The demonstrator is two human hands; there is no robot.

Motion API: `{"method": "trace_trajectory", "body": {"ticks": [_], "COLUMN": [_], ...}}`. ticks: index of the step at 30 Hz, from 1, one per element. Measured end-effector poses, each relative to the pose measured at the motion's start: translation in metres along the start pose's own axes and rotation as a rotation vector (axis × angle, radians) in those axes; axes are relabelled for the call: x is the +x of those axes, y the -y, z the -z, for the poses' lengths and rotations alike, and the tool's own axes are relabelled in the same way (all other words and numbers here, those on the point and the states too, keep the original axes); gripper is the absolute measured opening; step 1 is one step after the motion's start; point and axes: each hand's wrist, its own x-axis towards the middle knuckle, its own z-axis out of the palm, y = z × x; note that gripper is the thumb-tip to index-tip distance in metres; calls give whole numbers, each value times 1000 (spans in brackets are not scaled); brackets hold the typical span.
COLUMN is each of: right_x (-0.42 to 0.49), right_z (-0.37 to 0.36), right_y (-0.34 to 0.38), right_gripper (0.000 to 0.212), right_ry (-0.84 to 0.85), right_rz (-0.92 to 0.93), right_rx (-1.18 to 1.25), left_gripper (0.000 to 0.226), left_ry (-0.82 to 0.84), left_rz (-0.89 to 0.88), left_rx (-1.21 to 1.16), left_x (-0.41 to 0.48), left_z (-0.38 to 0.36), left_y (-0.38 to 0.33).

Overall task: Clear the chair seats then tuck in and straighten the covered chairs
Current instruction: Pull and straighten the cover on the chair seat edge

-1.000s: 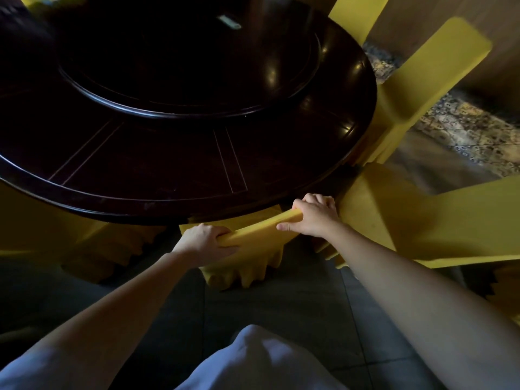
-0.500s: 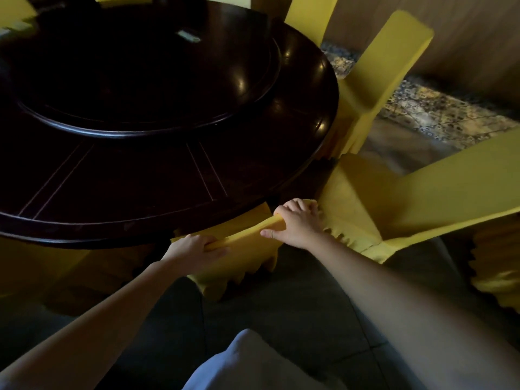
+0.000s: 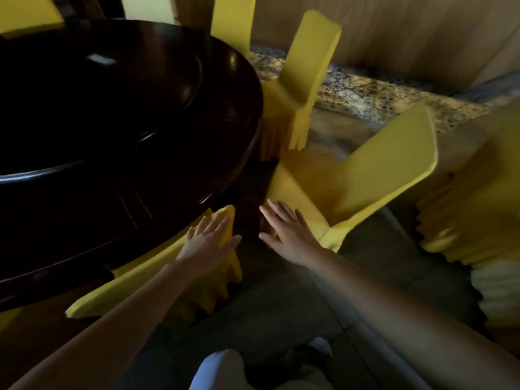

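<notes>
A yellow-covered chair [image 3: 135, 280] stands tucked under the dark round table [image 3: 112, 142], its backrest top running from lower left to the table's edge. My left hand [image 3: 209, 243] lies flat and open over the right end of that backrest. My right hand [image 3: 287, 235] is open with fingers spread, in the gap beside the seat of a second yellow-covered chair [image 3: 377, 175] that stands angled out from the table. A third covered chair [image 3: 306, 77] stands farther back against the table's edge.
More yellow chair covers show at the far right [image 3: 472, 215] and top left [image 3: 28, 15]. A patterned rug [image 3: 374, 94] lies before a wooden wall [image 3: 422, 32]. Grey floor tiles [image 3: 281, 305] stretch below my arms, with my knee and a shoe at the bottom.
Both hands have let go of the tucked chair's backrest and opened. My view has swung right, and my right hand has moved toward the angled chair.
</notes>
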Motion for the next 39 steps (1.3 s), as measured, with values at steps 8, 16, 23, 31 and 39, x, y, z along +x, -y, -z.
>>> {"method": "trace_trajectory", "body": {"ticks": [8,16,23,31,39], "right_x": [-94,-193,-239,-233,-179], "right_z": [57,111,121,138,207], "right_y": [-147,-265,-313,-379,-516], "right_gripper": [68,70,73,70,70], "right_ry": [-123,-205,-294,-333,-266], "right_rz": [-236,-544,-632,-694,-724], "right_rx": [-1,9,-13,-6,10], "left_gripper": [71,75,89,89,83], "left_ry": [46,-8,27,16,-32], "left_rz": [-321,-616,-736,-767,-717], "left_rx": [98,140,171,172,116], "left_x": [73,120,131,185,308], "left_z": [-33,-72,-88,-90,-94], "left_y": [-182,-357,-426,-485,-581]}}
